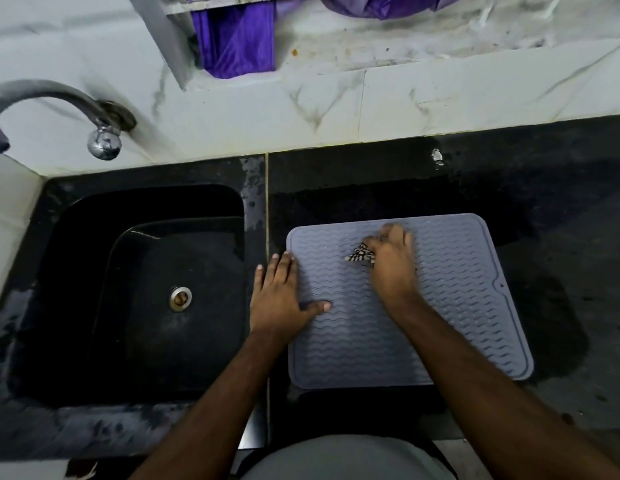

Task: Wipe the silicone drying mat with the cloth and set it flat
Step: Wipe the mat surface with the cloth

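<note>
Grey mat [440, 306], one cloth [360, 257], two hands.

- We see a matt grey silicone drying mat [440, 306] ribbed with wavy ridges.
- On it lies a striped woven cloth [360, 257].
- Beneath the mat, the black stone counter [544, 202] looks wet and speckled.
- Left of the mat: a dark glossy sink [76, 237] and a shiny metal tap [104, 142].
- Behind it, the veined marble wall [440, 98] looks smooth.
</note>
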